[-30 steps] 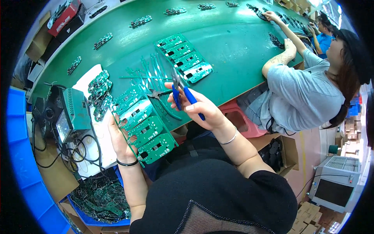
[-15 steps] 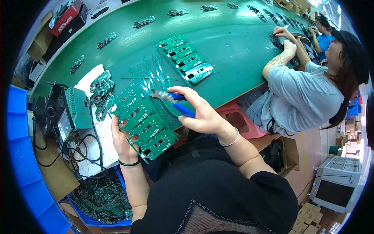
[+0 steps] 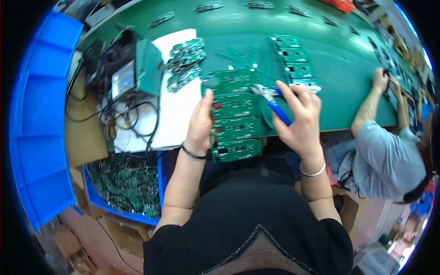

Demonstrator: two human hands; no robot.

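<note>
A green circuit board panel (image 3: 234,111), made of several joined boards, is gripped along its left edge by my left hand (image 3: 200,121). My right hand (image 3: 300,114) is closed around blue-handled cutting pliers (image 3: 277,103). The pliers' jaws are at the panel's upper right edge; whether they touch it I cannot tell. Past the panel lie thin green cut-off strips (image 3: 251,56) on the table. A second green panel (image 3: 293,62) rests beyond my right hand. To the left, a pile of separate small boards (image 3: 185,59) sits on white paper (image 3: 176,121).
A green device with a screen (image 3: 133,73) and tangled cables stands at the left. Below it is a blue bin (image 3: 160,183) full of green boards. Small boards (image 3: 208,6) are spaced along the far side of the green table (image 3: 339,68). A co-worker in grey (image 3: 385,156) works at the right.
The view has turned, so the scene sits differently in the picture. The panel now appears more upright, and the pliers' jaws remain near its upper right edge. Both hands keep their holds.
</note>
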